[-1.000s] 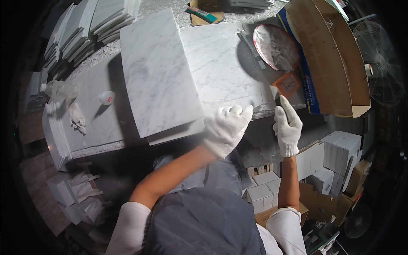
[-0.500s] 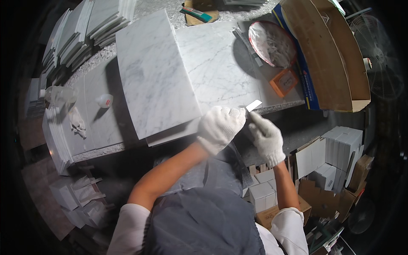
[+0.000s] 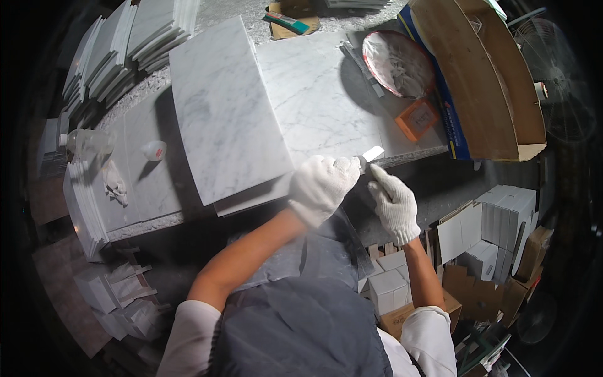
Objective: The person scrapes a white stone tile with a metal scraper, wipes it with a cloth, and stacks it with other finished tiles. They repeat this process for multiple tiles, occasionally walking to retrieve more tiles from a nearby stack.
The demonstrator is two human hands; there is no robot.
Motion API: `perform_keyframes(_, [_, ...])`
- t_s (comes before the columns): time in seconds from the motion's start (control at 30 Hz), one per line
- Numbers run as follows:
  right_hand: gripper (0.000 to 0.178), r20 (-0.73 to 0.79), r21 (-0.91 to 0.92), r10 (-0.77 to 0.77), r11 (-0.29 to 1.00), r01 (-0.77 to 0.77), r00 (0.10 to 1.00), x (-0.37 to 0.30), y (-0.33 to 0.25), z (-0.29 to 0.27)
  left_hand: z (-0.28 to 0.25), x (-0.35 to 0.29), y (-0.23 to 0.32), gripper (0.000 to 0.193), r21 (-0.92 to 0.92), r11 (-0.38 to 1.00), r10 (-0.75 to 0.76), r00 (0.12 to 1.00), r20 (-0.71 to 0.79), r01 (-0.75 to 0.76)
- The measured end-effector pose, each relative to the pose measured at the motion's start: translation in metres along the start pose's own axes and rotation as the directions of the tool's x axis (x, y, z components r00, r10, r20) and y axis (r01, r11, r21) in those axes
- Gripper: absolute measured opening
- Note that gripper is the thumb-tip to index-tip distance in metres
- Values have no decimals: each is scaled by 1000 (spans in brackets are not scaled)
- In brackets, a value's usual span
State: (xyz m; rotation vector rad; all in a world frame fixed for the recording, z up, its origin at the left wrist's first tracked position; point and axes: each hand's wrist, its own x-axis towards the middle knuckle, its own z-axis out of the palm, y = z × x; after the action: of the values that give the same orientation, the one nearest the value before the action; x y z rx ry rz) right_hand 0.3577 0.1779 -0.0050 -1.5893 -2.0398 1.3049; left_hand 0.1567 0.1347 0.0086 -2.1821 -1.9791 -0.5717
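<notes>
My left hand (image 3: 323,188), in a white knit glove, is closed around a putty knife whose handle is hidden in the fist. Its short, bright blade (image 3: 374,153) points up and right, past the front edge of the bench. Just below the blade is my right hand (image 3: 396,207), also gloved, with fingers stretched toward it and thumb apart; whether a fingertip touches the metal, I cannot tell. Left of my left hand lies a large grey-veined white marble slab (image 3: 229,107), tilted on top of another slab (image 3: 251,198).
An orange box (image 3: 417,120) and a red-rimmed bowl (image 3: 399,65) of whitish material stand right of the slabs, beside a long cardboard box (image 3: 483,81). Stacked tiles (image 3: 160,28) fill the far left. A small white bottle (image 3: 154,150) and a rag (image 3: 114,181) lie left.
The bench and things on it have shifted very slightly left and up in the picture. My right fingers have opened a little below the blade; my left hand keeps its hold.
</notes>
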Motion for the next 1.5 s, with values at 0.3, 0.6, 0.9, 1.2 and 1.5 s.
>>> perform_keyframes(0.3, [40,-247,213,-23,974,78,969,1,-2,12,9,2,-4,14,-141,990,1,1000,-28,-5])
perform_keyframes(0.6, [51,-359,720,268,690,82,894,-7,-32,6,-15,9,14,16,-493,867,-155,980,-124,75])
perform_keyframes(0.9, [60,-341,774,285,626,95,896,-19,-63,3,-35,32,0,5,-242,970,-10,994,-107,-17])
perform_keyframes(1.2, [62,-381,832,357,534,148,853,-27,-65,-11,-69,59,-6,8,-70,977,202,979,35,-200])
perform_keyframes(1.5, [59,-342,798,378,600,53,860,-38,-59,-11,-36,219,-53,21,113,904,347,861,371,-412])
